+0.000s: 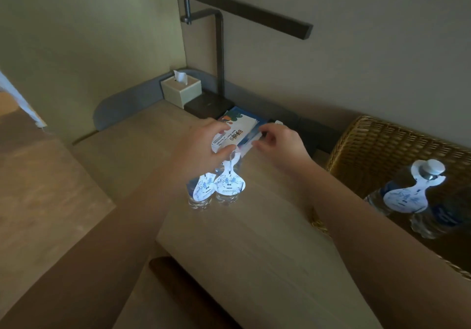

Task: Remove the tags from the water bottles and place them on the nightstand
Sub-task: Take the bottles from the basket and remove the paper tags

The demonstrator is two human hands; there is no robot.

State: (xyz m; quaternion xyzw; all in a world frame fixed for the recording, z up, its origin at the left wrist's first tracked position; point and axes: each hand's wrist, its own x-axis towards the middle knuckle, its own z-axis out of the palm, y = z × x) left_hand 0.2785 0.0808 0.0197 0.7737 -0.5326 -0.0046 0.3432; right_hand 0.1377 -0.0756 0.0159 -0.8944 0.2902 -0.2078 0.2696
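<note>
At frame centre, two clear plastic water bottles (214, 196) with white tags (229, 184) stand on the wooden nightstand (254, 252). Left hand (204, 145) pinches one tag's top; right hand (280, 142) loosely curled, its grip holding nothing.

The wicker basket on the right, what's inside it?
Inside the wicker basket stand water bottles; one has a white cap and a white-and-blue tag round its neck. Another bottle stands beside it. The basket's floor is too dark to see.

White bottle tags (228, 184) with blue brush pattern, light wood-grain desk (244, 247), golden-brown woven wicker basket (387, 147), cream tissue box (181, 91), black desk lamp (220, 56), blue and white leaflet (242, 130), clear water bottles with dark blue labels (441, 214)
</note>
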